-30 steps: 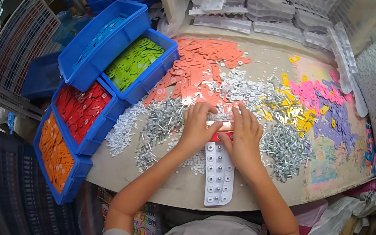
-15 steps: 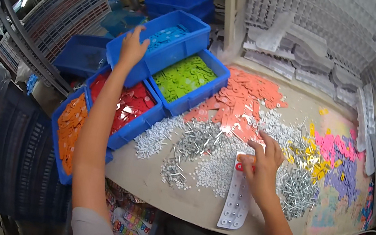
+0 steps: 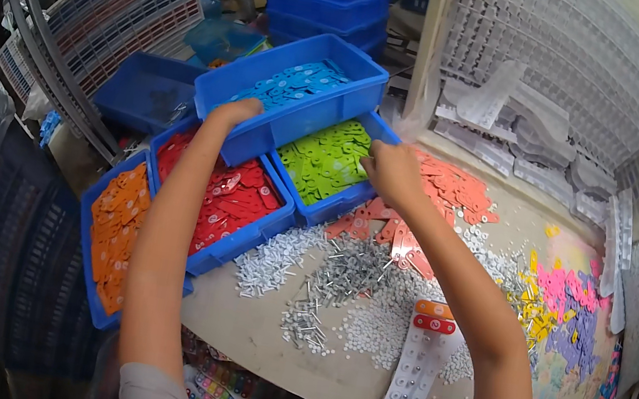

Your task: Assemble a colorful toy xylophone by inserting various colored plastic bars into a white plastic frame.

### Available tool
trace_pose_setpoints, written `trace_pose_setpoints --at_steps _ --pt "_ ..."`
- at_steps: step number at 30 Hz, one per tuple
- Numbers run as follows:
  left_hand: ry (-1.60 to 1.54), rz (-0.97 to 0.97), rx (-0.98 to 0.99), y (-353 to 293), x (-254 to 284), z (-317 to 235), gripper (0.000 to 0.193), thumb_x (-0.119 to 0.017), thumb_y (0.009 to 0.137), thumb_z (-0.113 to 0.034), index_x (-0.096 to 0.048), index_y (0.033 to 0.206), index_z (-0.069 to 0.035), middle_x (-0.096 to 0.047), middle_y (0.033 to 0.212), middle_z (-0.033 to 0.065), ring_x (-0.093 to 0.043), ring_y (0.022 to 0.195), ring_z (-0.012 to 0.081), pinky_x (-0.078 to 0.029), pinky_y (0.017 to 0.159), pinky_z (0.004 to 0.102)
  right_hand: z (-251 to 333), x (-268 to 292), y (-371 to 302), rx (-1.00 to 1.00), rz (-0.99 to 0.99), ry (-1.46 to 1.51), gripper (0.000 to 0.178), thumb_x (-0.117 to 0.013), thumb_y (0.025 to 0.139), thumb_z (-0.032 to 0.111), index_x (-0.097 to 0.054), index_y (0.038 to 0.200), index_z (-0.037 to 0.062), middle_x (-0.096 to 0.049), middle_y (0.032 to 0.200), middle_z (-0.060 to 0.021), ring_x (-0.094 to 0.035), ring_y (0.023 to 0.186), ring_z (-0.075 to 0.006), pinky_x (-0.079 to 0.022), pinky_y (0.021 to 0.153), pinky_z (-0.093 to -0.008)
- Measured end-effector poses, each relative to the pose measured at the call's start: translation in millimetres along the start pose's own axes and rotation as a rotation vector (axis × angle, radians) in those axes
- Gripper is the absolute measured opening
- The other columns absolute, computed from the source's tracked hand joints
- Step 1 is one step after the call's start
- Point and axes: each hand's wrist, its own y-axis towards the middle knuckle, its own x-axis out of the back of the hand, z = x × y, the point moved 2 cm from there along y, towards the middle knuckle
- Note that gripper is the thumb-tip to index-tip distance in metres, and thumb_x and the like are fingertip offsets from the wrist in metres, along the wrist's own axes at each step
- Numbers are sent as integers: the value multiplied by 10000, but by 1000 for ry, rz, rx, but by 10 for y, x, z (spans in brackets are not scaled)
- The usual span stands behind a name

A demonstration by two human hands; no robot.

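At the near left side of the blue bin (image 3: pixel 326 108) of light blue plastic pieces (image 3: pixel 296 84), my left hand (image 3: pixel 243 111) reaches over the wall, its fingers mostly hidden. My right hand (image 3: pixel 395 174) is at the right rim of the bin (image 3: pixel 326 211) of green pieces (image 3: pixel 322 158). Its fingers are curled closed, and whatever they hold does not show. On the table near me lies a white perforated strip (image 3: pixel 409 384) with rows of studs. An orange piece (image 3: pixel 434 309) and a red piece (image 3: pixel 434 324) sit across its far end.
Bins of red pieces (image 3: pixel 234 206) and orange pieces (image 3: pixel 117 221) stand at left. Coral pieces (image 3: pixel 456 189), metal pins (image 3: pixel 354 269), white washers (image 3: pixel 374 327), and yellow, pink and purple pieces (image 3: pixel 575 339) are heaped on the table (image 3: pixel 230 328). White plastic trays (image 3: pixel 507 138) stand behind.
My right hand has left the white strip for the green bin's rim. My left hand has come down at the light blue bin. The strip's orange and red pieces are now uncovered.
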Motion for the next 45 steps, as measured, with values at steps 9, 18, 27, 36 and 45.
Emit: trace_pose_setpoints --at_steps 9,18,27,36,45 --pt "7 -362 -136 -276 121 -280 245 -730 839 -196 -692 751 30 -724 756 136 -695 666 258 -504 623 420 -17 -730 533 -252 264 -136 403 -809 760 342 -736 1017 40 -733 1019 -189 -712 980 -364 -576 821 -453" --pt "-787 -449 -122 -525 157 -546 218 -555 1029 -235 -556 1118 -36 -691 750 125 -698 602 214 -519 437 314 168 -246 277 -300 92 952 264 -717 877 162 -648 1096 31 -695 872 -90 -678 727 -186 -543 641 -332" --pt "1 -1446 -548 -1005 413 -729 171 -723 893 -140 -742 948 21 -726 871 117 -654 725 217 -508 714 326 165 1353 -1629 -209 39 686 97 -697 893 92 -683 947 12 -686 831 -8 -589 761 -67 -448 678 -236" --pt "-1232 -399 -581 -3076 -1463 -2213 247 -591 1015 -191 -683 1076 30 -731 1001 185 -731 905 270 -580 753 326 -30 1407 -3246 -669 -164 831 156 -615 938 36 -602 1085 -14 -682 899 -63 -664 827 -101 -491 769 -248" --pt "-1538 142 -156 -3644 -2358 -2618 307 -669 926 -30 -504 1183 4 -733 995 236 -743 888 300 -576 756 304 2 1379 -3509 -622 -64 556 60 -637 910 12 -634 957 -25 -623 938 -97 -640 855 -194 -508 798 -302"
